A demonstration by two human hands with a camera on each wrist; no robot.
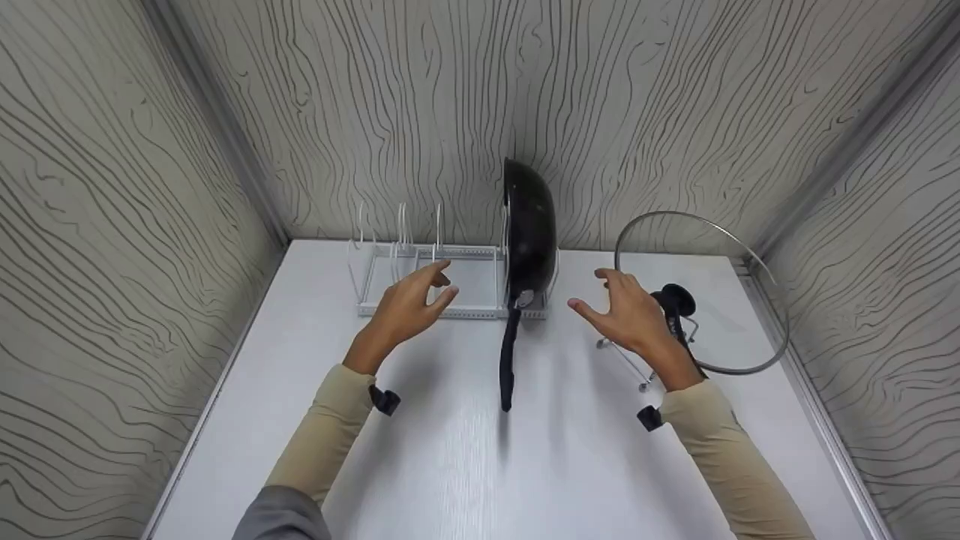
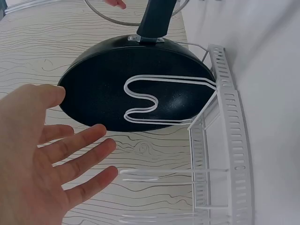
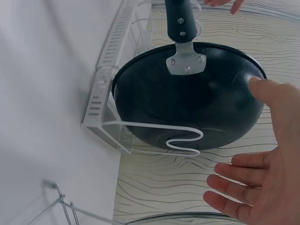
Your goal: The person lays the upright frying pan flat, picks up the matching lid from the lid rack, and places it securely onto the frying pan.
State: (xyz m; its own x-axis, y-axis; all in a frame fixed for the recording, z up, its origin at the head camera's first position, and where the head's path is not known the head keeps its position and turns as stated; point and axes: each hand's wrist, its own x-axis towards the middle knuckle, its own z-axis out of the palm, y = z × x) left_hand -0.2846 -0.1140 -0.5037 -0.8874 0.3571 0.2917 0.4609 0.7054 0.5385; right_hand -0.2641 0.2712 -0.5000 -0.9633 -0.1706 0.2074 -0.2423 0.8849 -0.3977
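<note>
A black frying pan [image 1: 532, 232] stands on its edge in the right part of a white wire rack [image 1: 450, 313], its dark handle [image 1: 509, 360] pointing toward me. My left hand [image 1: 412, 304] hovers over the rack's front, left of the pan, fingers spread and holding nothing. To the pan's right, my right hand [image 1: 626, 311] is raised in the air, thumb toward the pan and nothing in its grasp. In the left wrist view, a wire divider [image 2: 140, 96] crosses the pan's inner face; the right wrist view shows its rounded underside and the riveted handle bracket [image 3: 186, 63].
Behind my right hand a large glass lid [image 1: 679, 213] with a black knob [image 1: 679, 300] stands upright. A small metal wire stand [image 1: 630, 361] is below it. Several wire dividers [image 1: 403, 225] rise from the rack's left part. Patterned walls [image 1: 420, 112] enclose the white table [image 1: 465, 465].
</note>
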